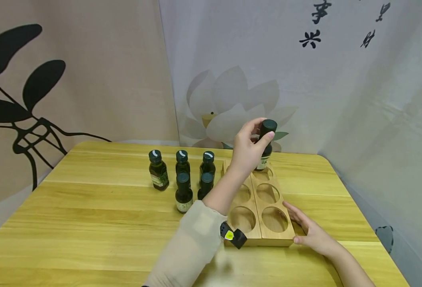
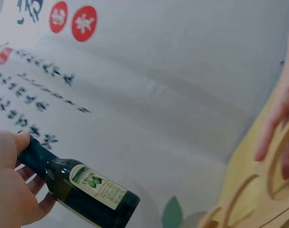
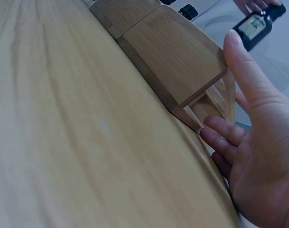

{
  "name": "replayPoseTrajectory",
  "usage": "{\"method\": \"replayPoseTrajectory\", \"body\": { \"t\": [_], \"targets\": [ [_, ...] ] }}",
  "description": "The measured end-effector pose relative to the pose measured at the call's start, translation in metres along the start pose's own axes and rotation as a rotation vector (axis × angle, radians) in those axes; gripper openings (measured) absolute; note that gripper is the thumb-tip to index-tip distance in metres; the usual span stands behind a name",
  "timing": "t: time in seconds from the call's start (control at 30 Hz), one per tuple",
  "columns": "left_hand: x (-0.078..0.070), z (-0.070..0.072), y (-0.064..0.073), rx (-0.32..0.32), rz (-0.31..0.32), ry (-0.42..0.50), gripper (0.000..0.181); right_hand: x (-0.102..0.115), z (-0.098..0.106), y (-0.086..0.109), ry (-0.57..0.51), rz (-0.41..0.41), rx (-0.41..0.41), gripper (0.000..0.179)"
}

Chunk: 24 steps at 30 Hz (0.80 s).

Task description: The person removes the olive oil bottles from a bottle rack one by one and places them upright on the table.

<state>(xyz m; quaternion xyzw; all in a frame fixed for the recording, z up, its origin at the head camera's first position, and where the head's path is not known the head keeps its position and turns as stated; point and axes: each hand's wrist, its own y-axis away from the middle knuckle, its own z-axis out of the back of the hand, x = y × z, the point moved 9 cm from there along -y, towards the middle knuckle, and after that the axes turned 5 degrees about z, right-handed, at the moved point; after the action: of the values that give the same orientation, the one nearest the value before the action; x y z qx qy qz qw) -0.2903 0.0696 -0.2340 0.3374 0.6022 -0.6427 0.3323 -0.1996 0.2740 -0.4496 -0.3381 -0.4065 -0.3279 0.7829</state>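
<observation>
My left hand grips a small dark green olive oil bottle by its capped neck. The bottle is above the far right hole of a wooden bottle rack; in the left wrist view its cream label shows olives, and it tilts across that view. Along the rack's near right corner rests my right hand, thumb by the front face and fingers extended along the side. In the right wrist view the fingertips are right at the rack's edge.
Several matching bottles stand upright on the wooden table left of the rack, one partly behind my left forearm. Round holes in two columns fill the rack's top. A printed cloth backdrop hangs behind the table.
</observation>
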Motion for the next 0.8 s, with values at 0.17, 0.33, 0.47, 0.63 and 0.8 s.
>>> {"method": "replayPoseTrajectory", "body": {
  "t": [0.17,0.33,0.47,0.63,0.8],
  "targets": [
    [-0.019,0.017,0.001,-0.006,-0.023,0.019,0.032,0.000,-0.001,0.000,-0.005,0.010,0.001,0.085],
    [-0.037,0.035,0.001,-0.010,-0.060,0.032,0.031,0.001,0.000,0.000,-0.007,0.004,0.002,0.085],
    [-0.046,0.051,0.002,-0.020,-0.067,0.026,0.032,-0.001,0.000,0.000,-0.012,-0.001,0.013,0.084],
    [-0.053,0.071,0.007,-0.035,-0.059,0.010,0.033,-0.002,-0.001,0.000,-0.014,-0.011,0.016,0.083],
    [-0.060,0.090,0.013,-0.031,-0.082,0.009,0.032,-0.002,-0.001,0.000,-0.015,-0.013,0.016,0.084]
  ]
}}
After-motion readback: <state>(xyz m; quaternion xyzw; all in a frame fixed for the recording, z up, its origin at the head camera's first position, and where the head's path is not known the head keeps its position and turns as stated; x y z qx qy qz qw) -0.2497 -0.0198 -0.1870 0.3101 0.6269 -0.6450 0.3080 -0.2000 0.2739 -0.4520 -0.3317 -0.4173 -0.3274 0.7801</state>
